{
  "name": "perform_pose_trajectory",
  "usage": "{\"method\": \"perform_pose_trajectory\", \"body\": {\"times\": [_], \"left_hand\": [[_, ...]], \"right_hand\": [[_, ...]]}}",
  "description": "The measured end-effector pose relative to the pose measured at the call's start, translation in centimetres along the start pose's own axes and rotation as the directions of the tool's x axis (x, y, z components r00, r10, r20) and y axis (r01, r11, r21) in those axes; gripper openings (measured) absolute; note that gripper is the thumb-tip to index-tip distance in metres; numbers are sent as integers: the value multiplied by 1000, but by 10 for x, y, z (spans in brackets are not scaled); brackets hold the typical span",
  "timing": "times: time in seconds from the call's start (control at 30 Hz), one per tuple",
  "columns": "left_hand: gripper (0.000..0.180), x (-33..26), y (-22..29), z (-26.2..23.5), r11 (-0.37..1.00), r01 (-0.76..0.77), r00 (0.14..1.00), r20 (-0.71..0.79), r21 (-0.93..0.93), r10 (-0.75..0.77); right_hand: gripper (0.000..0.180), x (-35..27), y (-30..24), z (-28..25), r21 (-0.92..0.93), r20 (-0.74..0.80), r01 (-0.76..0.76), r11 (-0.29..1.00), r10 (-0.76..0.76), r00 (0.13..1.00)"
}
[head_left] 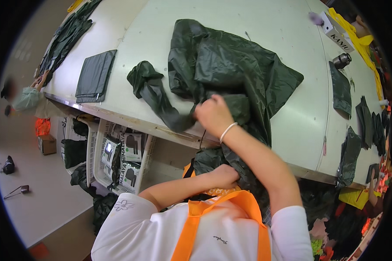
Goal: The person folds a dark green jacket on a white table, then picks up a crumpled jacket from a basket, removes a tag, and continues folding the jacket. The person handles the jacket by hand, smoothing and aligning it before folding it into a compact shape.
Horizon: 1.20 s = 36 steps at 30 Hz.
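A shiny dark green raincoat point(231, 65) lies crumpled on the pale table point(139, 39), with one tube-like part bent out to the left. Its lower folds hang over the front edge toward my lap. My right hand point(214, 114), slightly blurred and wearing a white wristband, is closed on the fabric near that edge. Below the tabletop, close to my body, my left hand point(225, 176) is closed against the hanging folds; its fingertips are hidden.
A flat folded dark green garment point(96, 77) lies on the left. White baskets point(101, 148) under the table hold packaged garments. On the right are a metal flask point(342, 61), a white box point(335, 34) and folded dark pieces point(349, 156). Other people work at both sides.
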State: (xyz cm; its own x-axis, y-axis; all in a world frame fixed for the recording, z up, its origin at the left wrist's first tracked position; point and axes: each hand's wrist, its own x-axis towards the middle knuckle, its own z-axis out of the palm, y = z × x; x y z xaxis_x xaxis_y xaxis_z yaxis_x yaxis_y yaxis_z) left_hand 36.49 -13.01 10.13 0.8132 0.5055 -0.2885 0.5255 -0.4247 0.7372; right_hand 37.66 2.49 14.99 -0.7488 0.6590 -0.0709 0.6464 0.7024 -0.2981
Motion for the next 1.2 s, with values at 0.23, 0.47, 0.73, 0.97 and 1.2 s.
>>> {"method": "perform_pose_trajectory", "body": {"times": [0.23,0.47,0.73,0.97,1.2], "left_hand": [[35,-127,-39,-9,787,456,755,-288,-416,-589],[27,-269,-109,-28,705,79,-449,-656,-705,-607],[88,-226,-101,-116,534,360,419,-379,-765,-825],[52,-80,-139,-49,702,711,438,-752,-46,-493],[31,-172,-200,-126,504,851,171,-832,-145,-528]], "right_hand": [[41,-49,135,-159,894,-71,425,-144,889,451],[35,-226,264,41,858,434,178,-482,866,249],[46,-264,167,82,667,672,-627,-403,688,273],[39,-246,94,37,419,-620,-475,774,626,473],[37,-196,5,80,507,-163,-474,720,621,767]]}}
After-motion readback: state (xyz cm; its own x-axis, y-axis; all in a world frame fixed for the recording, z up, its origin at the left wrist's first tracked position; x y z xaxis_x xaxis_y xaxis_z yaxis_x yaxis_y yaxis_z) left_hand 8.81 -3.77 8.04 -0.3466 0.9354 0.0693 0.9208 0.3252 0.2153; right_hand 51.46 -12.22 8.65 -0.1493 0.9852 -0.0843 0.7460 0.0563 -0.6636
